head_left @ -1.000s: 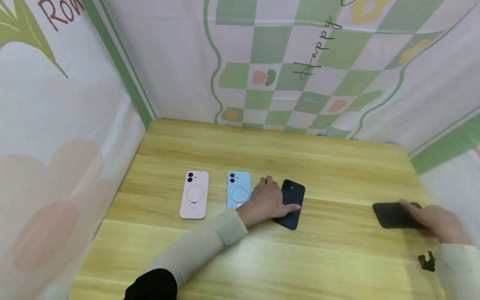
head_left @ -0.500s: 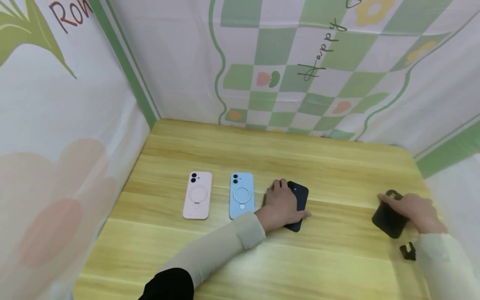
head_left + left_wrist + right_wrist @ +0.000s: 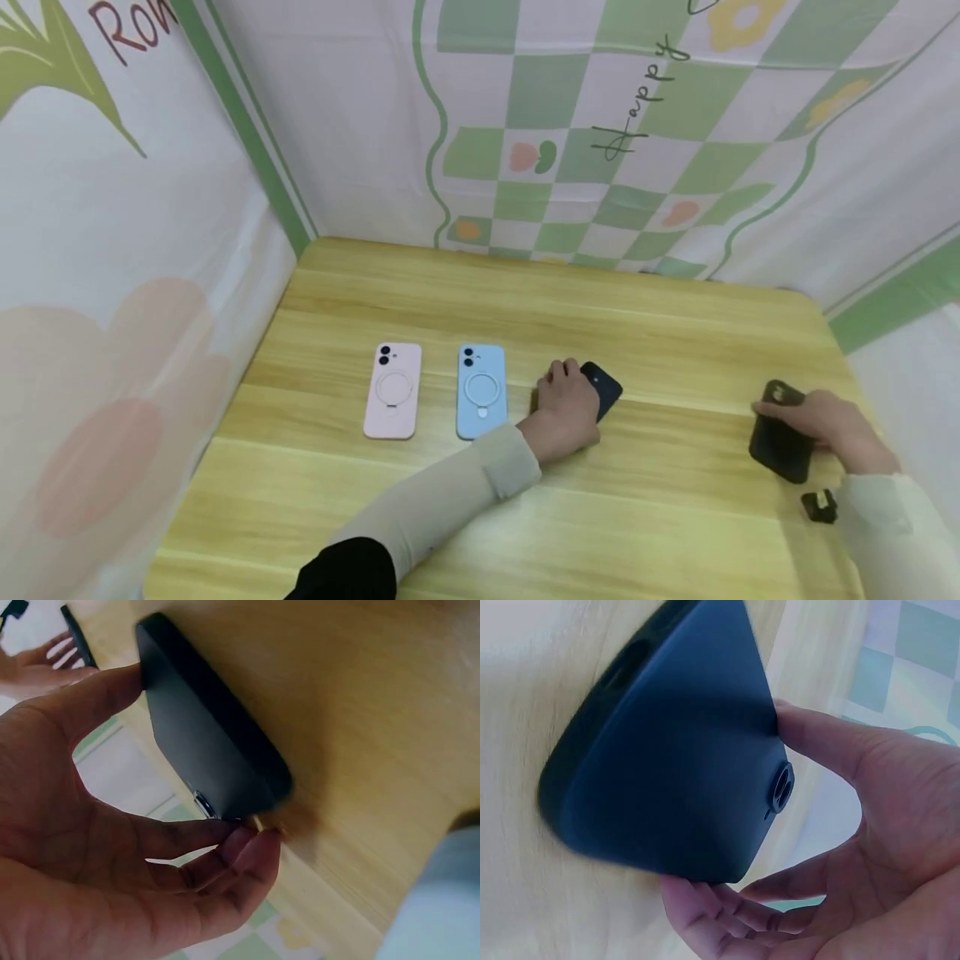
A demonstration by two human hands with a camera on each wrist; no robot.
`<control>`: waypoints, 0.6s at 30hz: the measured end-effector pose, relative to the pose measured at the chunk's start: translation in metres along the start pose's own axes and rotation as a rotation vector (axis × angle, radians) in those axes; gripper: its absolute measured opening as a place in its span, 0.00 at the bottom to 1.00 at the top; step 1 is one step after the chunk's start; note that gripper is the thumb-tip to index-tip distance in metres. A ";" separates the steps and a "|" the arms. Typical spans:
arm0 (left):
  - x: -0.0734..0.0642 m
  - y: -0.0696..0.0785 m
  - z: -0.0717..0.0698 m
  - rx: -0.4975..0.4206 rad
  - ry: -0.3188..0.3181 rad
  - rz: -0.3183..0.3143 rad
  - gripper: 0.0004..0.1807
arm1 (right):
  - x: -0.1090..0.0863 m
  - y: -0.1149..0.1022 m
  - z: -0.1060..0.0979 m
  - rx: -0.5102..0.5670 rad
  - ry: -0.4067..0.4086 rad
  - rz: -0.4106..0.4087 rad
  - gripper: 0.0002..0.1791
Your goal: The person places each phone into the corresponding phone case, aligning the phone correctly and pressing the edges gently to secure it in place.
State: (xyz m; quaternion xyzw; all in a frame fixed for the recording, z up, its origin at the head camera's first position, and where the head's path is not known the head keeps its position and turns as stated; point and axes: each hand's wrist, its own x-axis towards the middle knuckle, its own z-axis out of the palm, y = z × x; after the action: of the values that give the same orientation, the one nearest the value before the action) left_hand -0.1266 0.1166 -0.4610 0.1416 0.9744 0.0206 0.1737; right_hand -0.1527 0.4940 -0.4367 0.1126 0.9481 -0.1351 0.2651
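Observation:
My left hand (image 3: 566, 414) grips a black phone (image 3: 602, 388) by its edges, thumb on one side and fingers on the other; the hand covers much of it in the head view. Seen from the left wrist, this phone (image 3: 202, 727) stands tilted, one long edge close over the table. At the right side my right hand (image 3: 828, 427) holds a second black phone (image 3: 780, 442). The right wrist view shows its back (image 3: 682, 757) tilted, with thumb and fingers at opposite edges near the camera bump (image 3: 781, 787).
Left of the hands, a pink phone (image 3: 392, 392) and a light blue phone (image 3: 482, 392) lie backs up on the wooden table (image 3: 450, 283), each with a ring on it. Printed cloth (image 3: 360, 125) hangs behind and beside the table. A small black piece (image 3: 820, 505) is by the right cuff.
The right hand has moved left and turned its phone from lying crosswise to pointing away. My left hand has shifted right off the blue phone; its thumb has drawn in and its phone has turned.

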 end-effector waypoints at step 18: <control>0.006 -0.002 -0.004 -0.111 -0.001 -0.042 0.40 | 0.009 0.006 0.004 -0.060 0.148 -0.006 0.63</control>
State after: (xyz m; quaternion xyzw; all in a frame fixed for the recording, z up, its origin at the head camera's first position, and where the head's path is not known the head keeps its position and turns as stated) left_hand -0.1338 0.1166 -0.4597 0.1111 0.9744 0.0708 0.1822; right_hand -0.1567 0.4993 -0.4457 0.1115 0.9690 -0.0988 0.1973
